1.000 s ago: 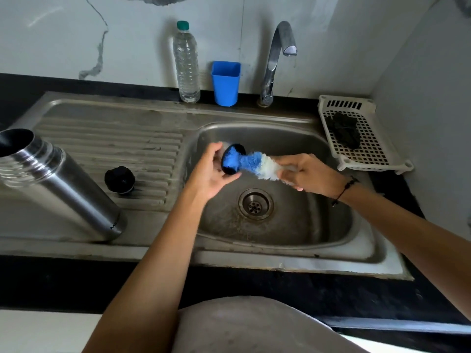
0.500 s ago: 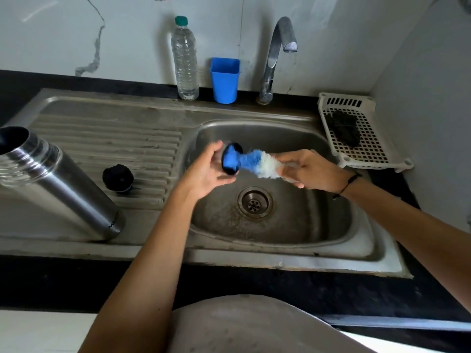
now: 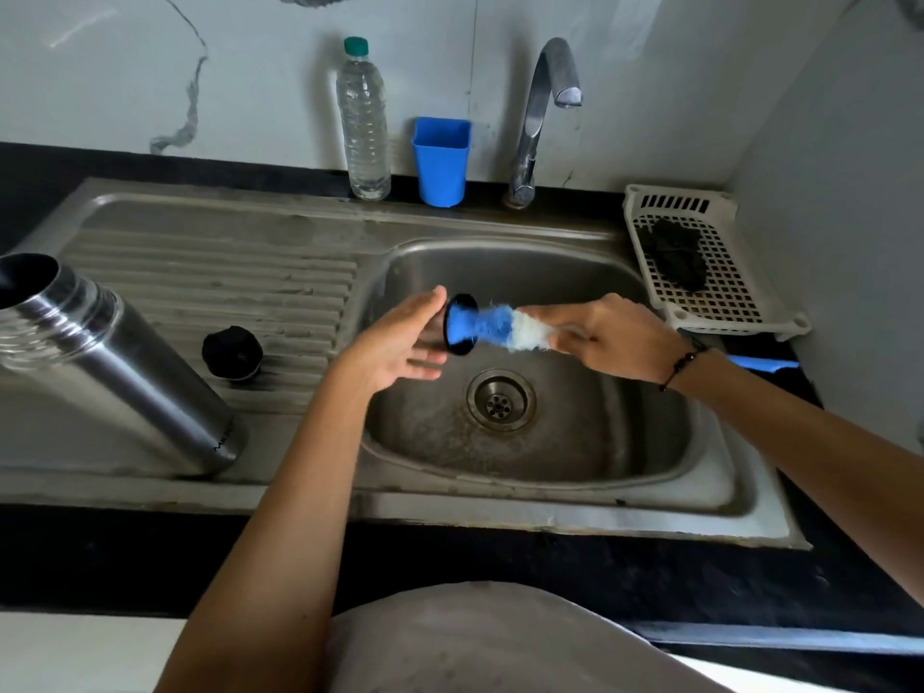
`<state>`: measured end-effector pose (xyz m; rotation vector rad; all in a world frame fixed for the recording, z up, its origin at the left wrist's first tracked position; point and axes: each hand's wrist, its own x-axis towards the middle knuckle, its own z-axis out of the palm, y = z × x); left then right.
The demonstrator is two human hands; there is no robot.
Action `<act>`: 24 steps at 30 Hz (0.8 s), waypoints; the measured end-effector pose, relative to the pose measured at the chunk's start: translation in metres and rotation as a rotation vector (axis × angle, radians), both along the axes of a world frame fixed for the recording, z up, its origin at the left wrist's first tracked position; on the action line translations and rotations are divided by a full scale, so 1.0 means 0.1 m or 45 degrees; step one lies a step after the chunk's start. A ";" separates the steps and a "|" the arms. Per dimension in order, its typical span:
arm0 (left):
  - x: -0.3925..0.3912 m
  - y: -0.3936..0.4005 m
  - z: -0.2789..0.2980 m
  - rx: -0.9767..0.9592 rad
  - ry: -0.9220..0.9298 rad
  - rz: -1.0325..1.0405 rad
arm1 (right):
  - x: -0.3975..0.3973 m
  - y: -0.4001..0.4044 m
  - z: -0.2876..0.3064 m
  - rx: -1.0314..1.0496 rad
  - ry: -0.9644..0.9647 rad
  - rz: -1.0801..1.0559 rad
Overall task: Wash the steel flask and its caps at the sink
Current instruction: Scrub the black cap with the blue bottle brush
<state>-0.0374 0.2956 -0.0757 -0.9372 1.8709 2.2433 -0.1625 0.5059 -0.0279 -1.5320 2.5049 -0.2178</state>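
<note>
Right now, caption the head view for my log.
Right hand pushes bottle brush into black cap against left hand over sink.

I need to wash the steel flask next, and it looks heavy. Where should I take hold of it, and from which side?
Probably grip the steel flask around its smooth cylindrical body, just below the ridged neck, with the fingers wrapped round it. Come from the right, the sink side: it stands open-mouthed on the drainboard, its right side unobstructed.

Steel sink drainboard [image 3: 210, 272], flask [image 3: 115, 362] lying tilted, black cap [image 3: 232, 352] beside it
</note>
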 end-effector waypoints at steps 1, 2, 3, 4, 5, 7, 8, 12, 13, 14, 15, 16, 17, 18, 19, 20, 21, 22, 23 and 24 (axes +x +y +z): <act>0.03 -0.03 0.04 -0.122 -0.158 -0.083 | 0.01 0.04 0.00 0.059 0.218 0.075; 0.04 -0.04 0.06 -0.165 -0.253 -0.110 | 0.04 0.06 0.00 0.093 0.374 0.150; 0.04 -0.02 0.08 -0.174 -0.293 -0.111 | 0.10 0.05 0.00 0.107 0.479 0.221; 0.04 0.01 0.07 -0.172 -0.299 -0.094 | 0.16 0.02 0.00 0.138 0.557 0.269; 0.03 0.04 0.05 -0.134 -0.268 -0.032 | 0.17 -0.03 0.01 0.159 0.591 0.270; 0.01 0.11 -0.03 0.105 -0.088 0.215 | 0.16 -0.08 0.00 0.086 0.222 0.107; -0.01 0.14 -0.04 0.283 0.042 0.357 | 0.15 -0.11 -0.04 -0.024 -0.184 -0.014; -0.02 0.11 -0.08 0.601 0.469 0.484 | 0.15 -0.13 -0.15 -0.283 -1.135 -0.364; 0.01 0.06 -0.08 0.476 0.445 0.340 | 0.16 -0.11 -0.17 -0.265 -1.071 -0.344; 0.05 0.01 -0.10 0.305 0.356 0.160 | 0.17 -0.09 -0.15 -0.227 -0.877 -0.277; 0.10 -0.04 -0.11 0.151 0.232 -0.008 | 0.17 -0.07 -0.13 -0.141 -0.560 -0.167; 0.13 -0.08 -0.12 0.051 0.111 -0.146 | 0.17 -0.04 -0.10 -0.015 -0.184 -0.037; 0.16 -0.11 -0.12 -0.003 0.019 -0.251 | 0.17 -0.01 -0.10 0.098 0.151 0.079; 0.17 -0.13 -0.11 -0.037 -0.045 -0.347 | 0.20 -0.01 -0.08 0.151 0.369 0.172; 0.17 -0.13 -0.09 -0.071 -0.098 -0.444 | 0.22 -0.02 -0.06 0.158 0.484 0.242; 0.18 -0.13 -0.07 -0.105 -0.147 -0.541 | 0.24 -0.03 -0.05 0.157 0.548 0.280; 0.17 -0.13 -0.05 -0.140 -0.182 -0.624 | 0.24 -0.05 -0.06 0.150 0.577 0.290; 0.17 -0.13 -0.05 -0.183 -0.199 -0.673 | 0.24 -0.06 -0.05 0.144 0.565 0.261; 0.17 -0.13 -0.06 -0.232 -0.192 -0.680 | 0.21 -0.09 -0.05 0.159 0.490 0.185; 0.16 -0.13 -0.07 -0.281 -0.160 -0.648 | 0.18 -0.12 -0.06 0.176 0.322 0.092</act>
